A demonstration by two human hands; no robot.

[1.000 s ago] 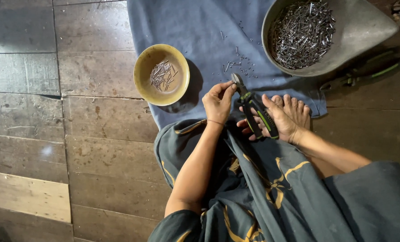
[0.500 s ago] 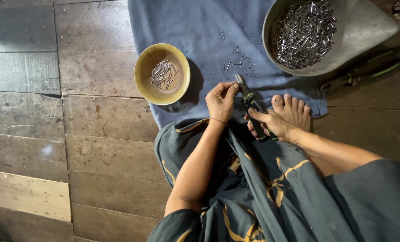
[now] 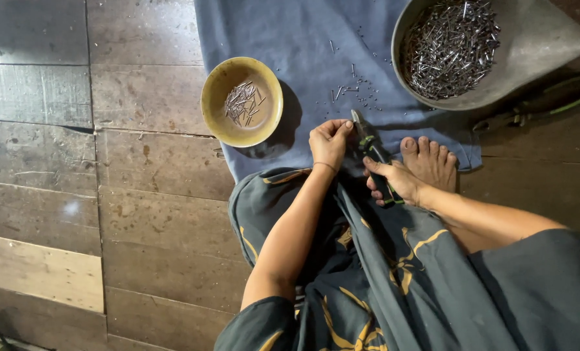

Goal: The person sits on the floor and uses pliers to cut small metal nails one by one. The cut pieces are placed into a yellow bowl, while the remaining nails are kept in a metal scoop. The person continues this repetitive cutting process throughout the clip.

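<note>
My right hand [image 3: 394, 180] grips the black and green handles of a pair of pliers [image 3: 372, 151], whose jaws point up toward my left hand [image 3: 329, 141]. The left hand's fingertips are pinched together at the plier jaws, apparently on a small metal piece too small to make out. Both hands hover over a blue cloth [image 3: 290, 45] spread on the wooden floor, just in front of my bare foot [image 3: 431, 160]. A yellow bowl [image 3: 213, 97] with several short metal pins sits to the left of my hands.
A large grey metal basin [image 3: 537, 45] heaped with thin metal pins stands at the upper right. Loose pins [image 3: 355, 91] lie scattered on the cloth. A second green-handled tool [image 3: 530, 110] lies beside the basin. Dark wooden floorboards [image 3: 108, 195] fill the left side.
My right hand closed the plier handles and shifted slightly; the left hand stayed pinched at the jaws. The view barely moved.
</note>
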